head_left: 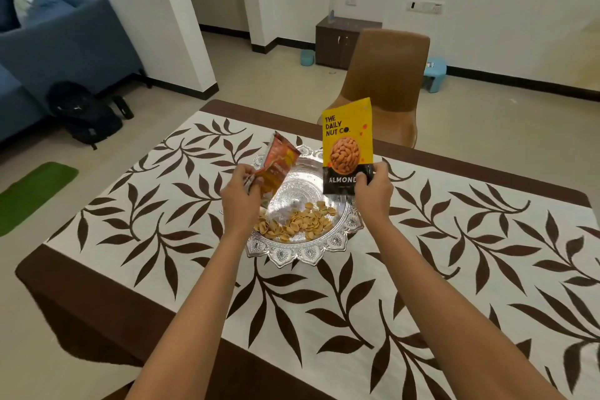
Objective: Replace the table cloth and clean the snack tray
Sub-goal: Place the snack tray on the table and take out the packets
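Near the far edge of the tabletop, on the leaf-patterned table cloth (pixel 324 302), I see the silver snack tray (pixel 337 243) with a heap of pistachio shells (pixel 292 224) in its near part. My left hand (pixel 242 195) pinches an orange snack packet (pixel 276 169), tilted over the tray's left side. My right hand (pixel 373 190) grips the lower corner of a yellow almond pouch (pixel 347 140), held upright above the tray's right rim. A brown chair (pixel 386 75) stands beyond the far edge.
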Demonstrator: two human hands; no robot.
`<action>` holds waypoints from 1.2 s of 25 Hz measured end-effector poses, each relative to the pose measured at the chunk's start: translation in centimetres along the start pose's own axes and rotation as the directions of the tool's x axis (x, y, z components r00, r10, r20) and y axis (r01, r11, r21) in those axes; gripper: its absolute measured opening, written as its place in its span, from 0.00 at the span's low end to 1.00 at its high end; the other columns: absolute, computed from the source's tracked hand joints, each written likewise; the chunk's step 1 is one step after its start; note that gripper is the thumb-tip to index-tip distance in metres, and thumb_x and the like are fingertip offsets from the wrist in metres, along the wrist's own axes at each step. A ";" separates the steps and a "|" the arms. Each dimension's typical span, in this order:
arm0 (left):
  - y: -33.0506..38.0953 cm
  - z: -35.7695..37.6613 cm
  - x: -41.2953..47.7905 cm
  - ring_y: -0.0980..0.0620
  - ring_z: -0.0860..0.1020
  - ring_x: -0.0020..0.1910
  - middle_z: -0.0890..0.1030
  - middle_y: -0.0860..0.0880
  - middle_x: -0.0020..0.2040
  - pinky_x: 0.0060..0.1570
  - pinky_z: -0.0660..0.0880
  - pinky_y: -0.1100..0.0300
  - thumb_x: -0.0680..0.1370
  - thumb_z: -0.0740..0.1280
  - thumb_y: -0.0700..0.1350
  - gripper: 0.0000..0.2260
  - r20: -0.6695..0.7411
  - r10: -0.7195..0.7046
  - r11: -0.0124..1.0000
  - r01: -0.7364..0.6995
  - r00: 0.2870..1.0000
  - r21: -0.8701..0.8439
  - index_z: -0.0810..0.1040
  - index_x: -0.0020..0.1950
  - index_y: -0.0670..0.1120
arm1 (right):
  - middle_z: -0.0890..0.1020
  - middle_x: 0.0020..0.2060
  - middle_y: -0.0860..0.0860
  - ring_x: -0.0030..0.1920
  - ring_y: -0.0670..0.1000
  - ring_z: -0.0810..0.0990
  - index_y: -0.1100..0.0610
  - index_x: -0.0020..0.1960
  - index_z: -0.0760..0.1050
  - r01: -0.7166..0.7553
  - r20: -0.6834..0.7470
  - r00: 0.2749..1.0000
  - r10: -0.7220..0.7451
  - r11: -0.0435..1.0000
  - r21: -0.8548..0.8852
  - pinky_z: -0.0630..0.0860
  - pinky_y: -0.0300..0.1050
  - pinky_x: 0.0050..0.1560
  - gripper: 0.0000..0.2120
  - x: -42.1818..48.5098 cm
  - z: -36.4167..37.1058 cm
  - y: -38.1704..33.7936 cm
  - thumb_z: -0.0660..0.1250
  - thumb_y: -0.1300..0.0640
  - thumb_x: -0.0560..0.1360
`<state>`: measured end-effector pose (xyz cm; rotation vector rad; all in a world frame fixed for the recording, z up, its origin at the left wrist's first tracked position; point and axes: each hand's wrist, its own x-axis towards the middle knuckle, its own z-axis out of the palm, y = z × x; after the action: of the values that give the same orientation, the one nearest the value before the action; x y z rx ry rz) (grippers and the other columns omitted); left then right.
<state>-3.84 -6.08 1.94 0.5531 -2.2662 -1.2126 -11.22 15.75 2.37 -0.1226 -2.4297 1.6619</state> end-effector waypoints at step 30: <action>3.5 24.8 -23.9 0.48 0.75 0.57 0.75 0.42 0.61 0.47 0.73 0.66 0.80 0.63 0.47 0.15 0.544 -0.299 0.933 0.359 0.784 -0.006 0.65 0.64 0.46 | 0.73 0.58 0.56 0.59 0.55 0.72 0.61 0.67 0.64 -0.429 -0.091 0.902 0.422 0.856 -0.288 0.68 0.44 0.53 0.22 -10.8 -23.9 24.3 0.64 0.64 0.75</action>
<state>-0.39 25.12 -12.63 0.6516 -2.6033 -1.8523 3.31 44.62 -13.09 -0.7763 -2.7664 1.3948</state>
